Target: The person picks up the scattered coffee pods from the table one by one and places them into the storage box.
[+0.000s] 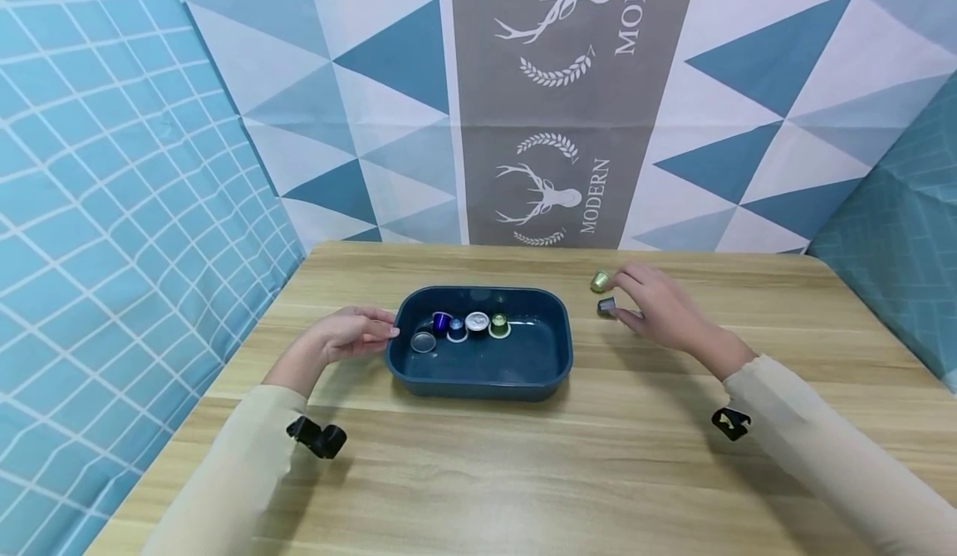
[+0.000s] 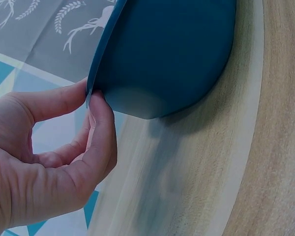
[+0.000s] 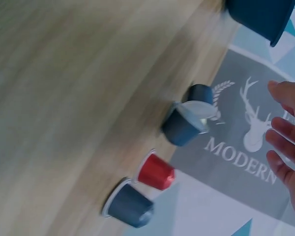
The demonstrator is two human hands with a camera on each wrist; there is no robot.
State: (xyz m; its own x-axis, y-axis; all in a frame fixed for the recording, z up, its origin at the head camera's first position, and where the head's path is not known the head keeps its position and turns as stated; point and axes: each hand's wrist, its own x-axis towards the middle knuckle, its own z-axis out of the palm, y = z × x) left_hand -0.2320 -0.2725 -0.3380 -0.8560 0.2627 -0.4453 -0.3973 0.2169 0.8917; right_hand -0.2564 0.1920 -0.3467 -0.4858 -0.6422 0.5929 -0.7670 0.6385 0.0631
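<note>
A dark blue rectangular tray [image 1: 478, 386] stands on the table. My left hand [image 1: 355, 333] pinches its left rim between thumb and fingers, also plain in the left wrist view. Inside the tray lie several coffee capsules: a purple-blue capsule [image 1: 441, 323], a blue capsule [image 1: 457, 329], a green capsule [image 1: 499, 325], and two with silvery lids up. To the right of the tray my right hand [image 1: 660, 307] has thumb and forefinger spread beside a grey capsule [image 1: 606, 307] and a light-green capsule [image 1: 600, 281]. The right wrist view shows nothing between its fingers.
In the right wrist view a red capsule [image 3: 156, 171], a dark blue capsule [image 3: 130, 203] and further blue ones stand on the wooden table [image 1: 478, 473]. A patterned cloth wall [image 1: 404, 82] rises behind the table, and a blue checked cloth [image 1: 112, 207] hangs at the left.
</note>
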